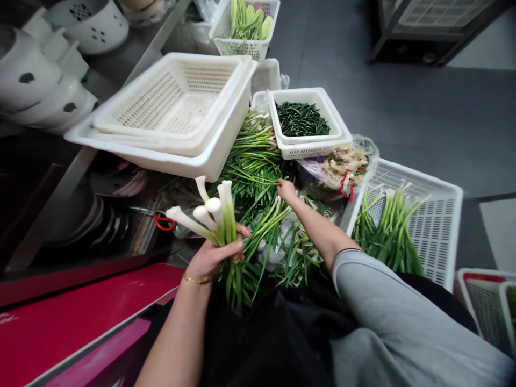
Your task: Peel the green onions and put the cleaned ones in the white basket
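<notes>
Wrapped in my left hand (223,255) is a bunch of thick green onions (220,215), white ends up and green leaves hanging below. My right hand (286,191) reaches forward to a pile of thinner green onions (258,156). Its fingers are closed at the stalks on the pile's near right side; how many they pinch is hidden. Loose onion leaves and trimmings (300,252) lie below my right forearm. To the right, more green onions (391,231) rest in a white slotted basket (433,236).
Stacked white baskets (226,145) stand at the back left. Green chillies (302,119) fill a smaller white basket (318,141) behind my right hand, beside a plastic bag of pale roots (342,164). Red-handled scissors (163,220) lie left. A metal shelf (157,40) borders the left side.
</notes>
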Tool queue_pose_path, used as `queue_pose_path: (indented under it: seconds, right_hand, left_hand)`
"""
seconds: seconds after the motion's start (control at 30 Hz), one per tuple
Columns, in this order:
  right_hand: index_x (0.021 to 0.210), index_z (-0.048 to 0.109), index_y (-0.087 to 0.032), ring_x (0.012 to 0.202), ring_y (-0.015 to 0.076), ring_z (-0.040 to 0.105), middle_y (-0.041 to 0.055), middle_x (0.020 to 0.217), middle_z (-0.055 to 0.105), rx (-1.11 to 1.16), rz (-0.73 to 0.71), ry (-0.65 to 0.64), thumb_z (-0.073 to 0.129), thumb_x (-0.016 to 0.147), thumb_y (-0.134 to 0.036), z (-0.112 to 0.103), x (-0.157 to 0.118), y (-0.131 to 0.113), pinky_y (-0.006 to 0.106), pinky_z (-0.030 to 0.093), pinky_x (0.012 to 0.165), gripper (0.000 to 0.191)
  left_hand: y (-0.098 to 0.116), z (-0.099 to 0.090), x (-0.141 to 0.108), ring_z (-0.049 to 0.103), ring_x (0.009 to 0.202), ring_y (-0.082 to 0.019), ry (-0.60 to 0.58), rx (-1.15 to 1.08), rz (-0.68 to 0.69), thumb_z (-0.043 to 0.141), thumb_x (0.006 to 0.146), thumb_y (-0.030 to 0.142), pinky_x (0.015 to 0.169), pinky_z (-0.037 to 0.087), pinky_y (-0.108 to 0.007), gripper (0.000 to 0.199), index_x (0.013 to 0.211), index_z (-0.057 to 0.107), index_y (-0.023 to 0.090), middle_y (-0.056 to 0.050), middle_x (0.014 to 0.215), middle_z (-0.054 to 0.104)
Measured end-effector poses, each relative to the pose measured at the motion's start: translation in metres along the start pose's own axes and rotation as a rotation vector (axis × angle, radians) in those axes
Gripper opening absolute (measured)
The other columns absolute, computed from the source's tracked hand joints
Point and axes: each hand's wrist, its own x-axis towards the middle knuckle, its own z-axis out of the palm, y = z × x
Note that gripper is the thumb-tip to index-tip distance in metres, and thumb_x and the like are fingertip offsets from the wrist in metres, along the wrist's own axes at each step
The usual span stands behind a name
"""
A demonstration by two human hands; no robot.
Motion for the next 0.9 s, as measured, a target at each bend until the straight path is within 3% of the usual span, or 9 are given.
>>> queue_pose_path:
  seconds: [0.07, 0.13, 0.23, 0.33, 0.43, 0.57, 0.7, 0.83, 0.9]
  right_hand:
    - [0.14, 0.041, -0.016, 0.122, 0.0273, 0.05, 0.02, 0.132, 0.05, -0.085, -0.038, -0.003, 0.045, 0.088, -0.009, 0.021, 0.025, -0.011, 0.039, 0.042, 0.097, 0.053]
    - [0.143, 0.035, -0.016, 0.13, 0.032, 0.04, 0.0208, 0.138, 0.044, -0.16, -0.067, -0.045, 0.05, 0.084, -0.009, 0.036, 0.042, -0.018, 0.046, 0.036, 0.101, 0.061]
    - [0.135, 0.043, -0.01, 0.122, 0.035, 0.047, 0.0235, 0.126, 0.053, -0.253, -0.09, -0.154, 0.055, 0.082, -0.014, 0.044, 0.048, -0.018, 0.052, 0.037, 0.097, 0.055]
    - [0.124, 0.051, -0.008, 0.105, 0.0315, 0.059, 0.0213, 0.108, 0.064, -0.323, -0.165, -0.259, 0.051, 0.083, -0.013, 0.041, 0.02, -0.008, 0.047, 0.044, 0.09, 0.04]
    - [0.118, 0.053, -0.011, 0.094, 0.0268, 0.064, 0.0176, 0.1, 0.067, -0.374, -0.27, -0.302, 0.045, 0.087, -0.014, 0.029, -0.042, 0.005, 0.039, 0.048, 0.082, 0.032]
    - [0.103, 0.059, -0.013, 0.075, 0.0247, 0.064, 0.015, 0.082, 0.067, -0.418, -0.424, -0.315, 0.051, 0.089, -0.033, -0.002, -0.141, 0.02, 0.035, 0.048, 0.069, 0.025]
    - [0.094, 0.062, -0.016, 0.058, 0.017, 0.056, 0.0062, 0.063, 0.061, -0.527, -0.714, -0.208, 0.049, 0.091, -0.034, -0.055, -0.211, 0.008, 0.029, 0.043, 0.061, 0.022]
    - [0.085, 0.065, -0.016, 0.071, 0.0167, 0.056, 0.0054, 0.069, 0.06, -0.592, -0.943, 0.034, 0.046, 0.091, -0.019, -0.115, -0.245, -0.022, 0.031, 0.042, 0.07, 0.02]
    - [0.087, 0.066, -0.018, 0.087, 0.0198, 0.057, 0.007, 0.08, 0.062, -0.515, -1.015, 0.206, 0.048, 0.09, -0.017, -0.138, -0.262, -0.03, 0.037, 0.042, 0.081, 0.018]
  left_hand:
    - [0.001, -0.006, 0.006, 0.048, 0.052, -0.01, 0.051, 0.034, -0.028, 0.066, 0.078, 0.028, 0.055, 0.043, -0.025, 0.025, 0.098, 0.06, 0.014, 0.002, 0.06, 0.05]
    - [0.004, -0.01, 0.01, 0.05, 0.056, -0.01, 0.117, 0.087, -0.054, 0.068, 0.077, 0.028, 0.055, 0.042, -0.024, 0.022, 0.093, 0.061, 0.014, 0.001, 0.064, 0.052]
    - [0.009, -0.012, 0.011, 0.052, 0.057, -0.01, 0.163, 0.127, -0.065, 0.069, 0.076, 0.029, 0.054, 0.041, -0.023, 0.022, 0.089, 0.061, 0.014, 0.0, 0.069, 0.054]
    - [0.012, -0.009, 0.007, 0.052, 0.058, -0.01, 0.139, 0.145, -0.068, 0.07, 0.075, 0.031, 0.053, 0.042, -0.023, 0.024, 0.09, 0.062, 0.014, 0.0, 0.072, 0.055]
    - [0.01, -0.001, 0.004, 0.051, 0.057, -0.01, 0.087, 0.206, -0.066, 0.069, 0.074, 0.032, 0.052, 0.041, -0.022, 0.023, 0.087, 0.062, 0.014, 0.0, 0.068, 0.055]
    - [-0.003, 0.018, 0.009, 0.055, 0.061, -0.013, 0.125, 0.371, -0.005, 0.068, 0.072, 0.027, 0.06, 0.044, -0.025, 0.016, 0.078, 0.062, 0.013, -0.001, 0.067, 0.06]
    - [-0.02, 0.046, 0.018, 0.062, 0.091, -0.022, 0.127, 0.426, 0.096, 0.067, 0.063, 0.021, 0.079, 0.046, -0.031, 0.012, 0.069, 0.062, 0.013, -0.01, 0.096, 0.068]
    - [-0.03, 0.069, 0.016, 0.06, 0.074, -0.018, -0.005, 0.458, 0.086, 0.067, 0.058, 0.021, 0.071, 0.045, -0.029, 0.012, 0.065, 0.061, 0.012, -0.005, 0.078, 0.067]
    - [-0.03, 0.072, 0.012, 0.053, 0.062, -0.014, 0.007, 0.483, 0.101, 0.068, 0.058, 0.023, 0.063, 0.042, -0.027, 0.014, 0.064, 0.061, 0.012, -0.001, 0.064, 0.061]
